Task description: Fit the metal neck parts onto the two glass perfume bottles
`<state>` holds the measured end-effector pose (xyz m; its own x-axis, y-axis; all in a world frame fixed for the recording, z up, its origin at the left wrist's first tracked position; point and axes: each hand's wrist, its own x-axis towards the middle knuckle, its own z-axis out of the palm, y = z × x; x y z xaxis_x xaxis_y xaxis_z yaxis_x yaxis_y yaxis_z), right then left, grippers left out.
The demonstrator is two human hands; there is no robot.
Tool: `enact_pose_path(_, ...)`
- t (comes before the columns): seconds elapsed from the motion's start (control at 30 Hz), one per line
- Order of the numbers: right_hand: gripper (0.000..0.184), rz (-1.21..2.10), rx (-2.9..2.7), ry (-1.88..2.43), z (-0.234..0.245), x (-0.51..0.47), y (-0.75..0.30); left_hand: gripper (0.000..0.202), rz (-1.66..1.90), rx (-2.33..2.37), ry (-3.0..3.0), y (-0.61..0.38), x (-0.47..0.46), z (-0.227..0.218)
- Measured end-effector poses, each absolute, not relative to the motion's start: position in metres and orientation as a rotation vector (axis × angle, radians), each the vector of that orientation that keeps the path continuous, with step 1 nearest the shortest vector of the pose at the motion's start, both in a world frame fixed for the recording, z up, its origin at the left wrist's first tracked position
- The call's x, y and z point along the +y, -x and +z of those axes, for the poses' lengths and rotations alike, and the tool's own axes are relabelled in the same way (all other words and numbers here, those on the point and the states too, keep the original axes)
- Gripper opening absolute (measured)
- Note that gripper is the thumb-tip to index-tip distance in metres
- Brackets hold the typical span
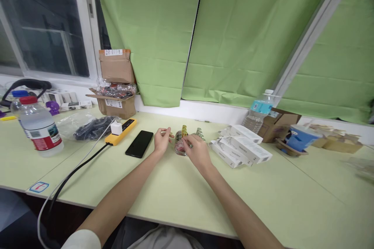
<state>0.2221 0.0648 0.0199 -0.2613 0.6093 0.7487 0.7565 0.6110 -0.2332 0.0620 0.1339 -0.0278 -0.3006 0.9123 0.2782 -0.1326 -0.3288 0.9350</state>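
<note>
My left hand [162,140] is closed in a pinch just left of a small clear container [180,147]. A thin yellowish bit shows at its fingertips, too small to name. The container has something pinkish in or on it. My right hand [199,150] is on the container's right side, thumb and fingers pinched together in front of it; what they hold, if anything, is hidden. A shiny gold cylinder [184,130] stands at the container's back edge, above the right fingertips. Behind the right hand are greenish metallic cylinders [199,132], partly covered by it.
A black phone [139,144] and a yellow power strip [121,132] with trailing cables lie left. White boxes [242,148] are piled right, before a water bottle [258,113] and blue cup [300,138]. Farther left stand a red-capped bottle [42,132] and cardboard boxes [117,105].
</note>
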Motion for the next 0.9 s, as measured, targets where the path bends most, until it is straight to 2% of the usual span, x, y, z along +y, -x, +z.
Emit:
enact_pose_path(0.6,0.009,-0.191,-2.007,1.221,0.026,0.055,-0.220,0.047,1.757,1.061,-1.120,-0.060,0.124,-0.007)
enact_pose_path(0.9,0.018,-0.122,-1.956,1.132,0.027,0.053,-0.223,0.045,1.783,0.998,-1.325,-0.052,0.110,0.022)
